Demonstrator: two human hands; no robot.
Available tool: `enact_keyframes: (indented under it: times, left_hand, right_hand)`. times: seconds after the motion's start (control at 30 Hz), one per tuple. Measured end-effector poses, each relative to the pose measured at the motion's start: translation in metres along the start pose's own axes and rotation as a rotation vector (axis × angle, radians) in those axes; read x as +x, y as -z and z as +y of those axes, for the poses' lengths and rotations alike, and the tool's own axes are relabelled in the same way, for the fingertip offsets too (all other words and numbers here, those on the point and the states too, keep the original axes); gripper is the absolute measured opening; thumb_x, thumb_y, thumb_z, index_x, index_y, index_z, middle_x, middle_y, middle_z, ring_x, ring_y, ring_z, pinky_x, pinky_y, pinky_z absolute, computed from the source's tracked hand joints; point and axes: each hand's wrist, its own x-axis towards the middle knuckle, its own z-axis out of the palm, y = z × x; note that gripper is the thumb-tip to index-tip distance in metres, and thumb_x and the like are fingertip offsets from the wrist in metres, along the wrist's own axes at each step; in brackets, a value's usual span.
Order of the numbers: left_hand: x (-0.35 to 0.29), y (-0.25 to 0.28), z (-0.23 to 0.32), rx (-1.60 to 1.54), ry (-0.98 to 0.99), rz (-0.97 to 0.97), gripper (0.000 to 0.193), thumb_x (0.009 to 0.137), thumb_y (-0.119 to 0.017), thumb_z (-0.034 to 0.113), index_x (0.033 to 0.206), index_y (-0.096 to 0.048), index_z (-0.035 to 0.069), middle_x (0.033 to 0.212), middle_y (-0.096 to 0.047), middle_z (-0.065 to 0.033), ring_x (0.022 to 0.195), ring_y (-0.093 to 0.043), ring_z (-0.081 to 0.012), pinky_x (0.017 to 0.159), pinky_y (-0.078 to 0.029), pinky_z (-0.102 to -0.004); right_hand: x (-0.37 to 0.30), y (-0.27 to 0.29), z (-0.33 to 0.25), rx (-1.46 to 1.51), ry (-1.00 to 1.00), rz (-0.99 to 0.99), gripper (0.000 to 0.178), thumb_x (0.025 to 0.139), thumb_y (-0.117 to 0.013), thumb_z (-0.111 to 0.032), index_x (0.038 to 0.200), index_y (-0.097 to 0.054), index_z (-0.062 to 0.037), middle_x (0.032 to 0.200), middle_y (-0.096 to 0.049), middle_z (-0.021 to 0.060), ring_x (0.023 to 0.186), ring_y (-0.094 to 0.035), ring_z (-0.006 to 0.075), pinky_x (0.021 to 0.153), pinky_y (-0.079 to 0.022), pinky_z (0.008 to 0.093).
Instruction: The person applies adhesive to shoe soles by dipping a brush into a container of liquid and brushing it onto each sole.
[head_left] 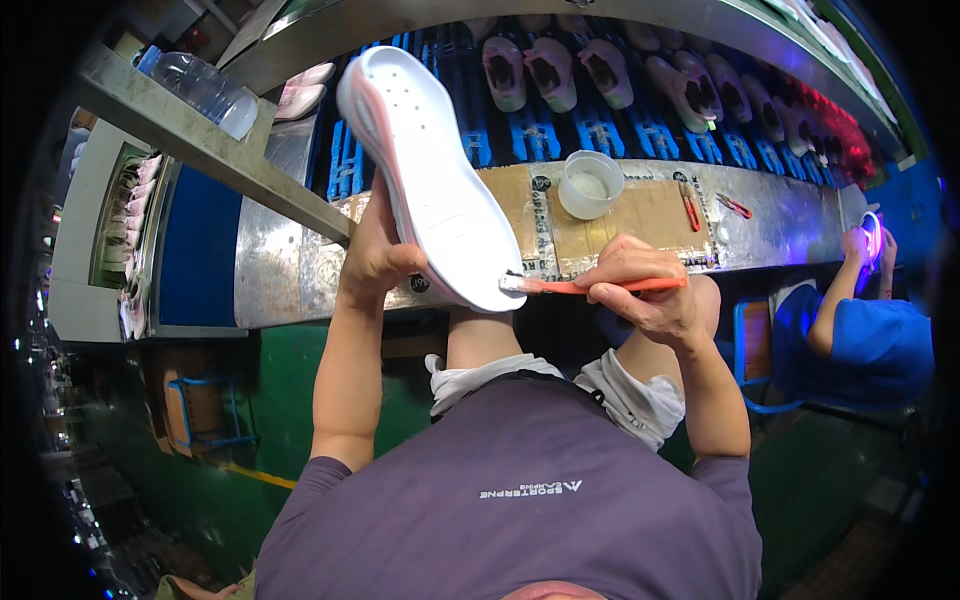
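My left hand (385,250) is closed round the side of a white shoe sole (430,160) with a pinkish edge, holding it up with its inner face toward me. In my right hand (643,290) is a brush (570,287) with an orange handle. Its pale bristles touch the sole at the end nearest me. Beyond my right hand, a translucent tub (590,186) with whitish contents stands on a cardboard sheet (640,235) taped to the metal bench.
Red-handled snips (690,207) and a second red-handled tool (735,206) lie on the bench. Behind runs a blue-slatted conveyor (535,138) bearing several shoe uppers (550,75). A metal beam (210,145) crosses at left near a water bottle (200,90). A co-worker in blue (850,345) sits at right.
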Motion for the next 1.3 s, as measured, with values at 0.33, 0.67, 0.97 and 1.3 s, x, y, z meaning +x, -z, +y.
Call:
enact_keyframes:
  times: [0.33, 0.67, 0.97, 1.3]
  left_hand:
    - [-0.012, -0.035, 0.003, 0.745, -0.524, 0.082, 0.11, 0.066, -0.099, 0.057, 0.147, -0.051, -0.001, 0.145, -0.057, -0.0177, 0.135, -0.058, -0.032, 0.108, -0.052, -0.0445]
    - [-0.022, -0.095, 0.017, 0.327, 0.087, 0.509, 0.078, 0.088, -0.075, 0.046, 0.151, -0.046, 0.012, 0.135, -0.06, -0.0178, 0.123, -0.066, -0.0339, 0.102, -0.059, -0.0532]
    - [-0.021, -0.072, -0.016, 0.578, -0.683, 0.079, 0.088, 0.076, -0.094, 0.008, 0.149, -0.045, 0.006, 0.153, -0.045, -0.0237, 0.135, -0.059, -0.0377, 0.108, -0.059, -0.0406]
    - [-0.024, -0.066, -0.004, 0.742, -0.766, -0.01, 0.088, 0.079, -0.091, 0.008, 0.15, -0.041, 0.006, 0.154, -0.041, -0.0227, 0.141, -0.053, -0.0417, 0.113, -0.057, -0.0425]
  right_hand:
    - [-0.014, -0.032, -0.009, 0.312, -0.347, 0.259, 0.014, 0.101, -0.072, -0.009, 0.1, -0.08, 0.0027, 0.085, -0.074, 0.0074, 0.079, -0.068, 0.0131, 0.072, -0.053, 0.0274]
    - [-0.008, -0.033, -0.035, 0.476, -0.259, 0.216, 0.015, 0.101, -0.07, -0.008, 0.102, -0.08, 0.0032, 0.084, -0.074, 0.008, 0.079, -0.067, 0.0149, 0.073, -0.053, 0.0282]
    - [-0.006, -0.015, -0.045, 0.477, -0.167, 0.219, 0.015, 0.097, -0.07, -0.006, 0.1, -0.08, 0.0033, 0.081, -0.075, 0.0081, 0.085, -0.066, 0.0154, 0.079, -0.053, 0.0305]
    - [0.002, -0.029, 0.0, 0.11, -0.054, 0.298, 0.013, 0.094, -0.075, -0.007, 0.104, -0.081, 0.0001, 0.091, -0.079, 0.0078, 0.082, -0.067, 0.0208, 0.078, -0.054, 0.0338]
